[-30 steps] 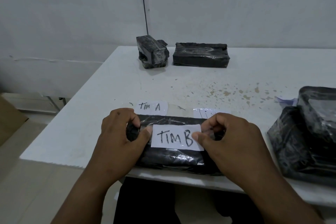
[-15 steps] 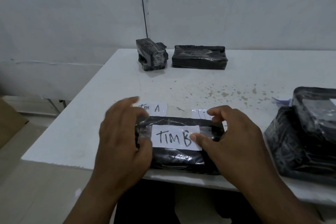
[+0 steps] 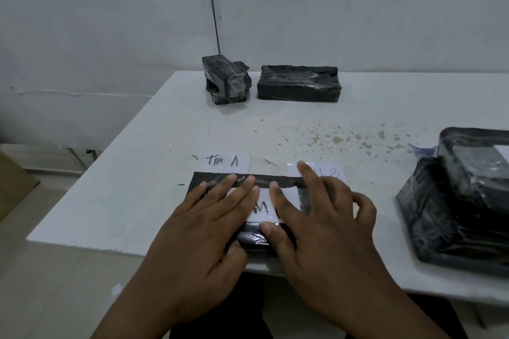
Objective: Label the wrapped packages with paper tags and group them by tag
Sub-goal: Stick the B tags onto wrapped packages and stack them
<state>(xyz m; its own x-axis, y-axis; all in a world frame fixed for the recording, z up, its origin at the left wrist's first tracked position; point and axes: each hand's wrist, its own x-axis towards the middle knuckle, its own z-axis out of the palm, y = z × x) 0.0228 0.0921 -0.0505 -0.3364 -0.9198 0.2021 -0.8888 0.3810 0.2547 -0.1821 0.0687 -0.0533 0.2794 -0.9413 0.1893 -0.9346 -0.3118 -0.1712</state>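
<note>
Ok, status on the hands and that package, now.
Left hand and right hand flat, pressing the paper tag onto the front package. Nothing in the way.

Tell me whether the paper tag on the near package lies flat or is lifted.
Flat. The paper tag lies on top of the near package, with the straight fingers of the left hand and right hand pressing it down.

- We see glossy, crinkled black plastic film around the package (image 3: pixel 249 181) under our hands.
- Its tag (image 3: pixel 263 205) is matt white paper.
- The table (image 3: pixel 137 187) looks smooth, matt white, speckled with brownish stains.
- The wall (image 3: pixel 110 22) is matt, pale paint.
</note>
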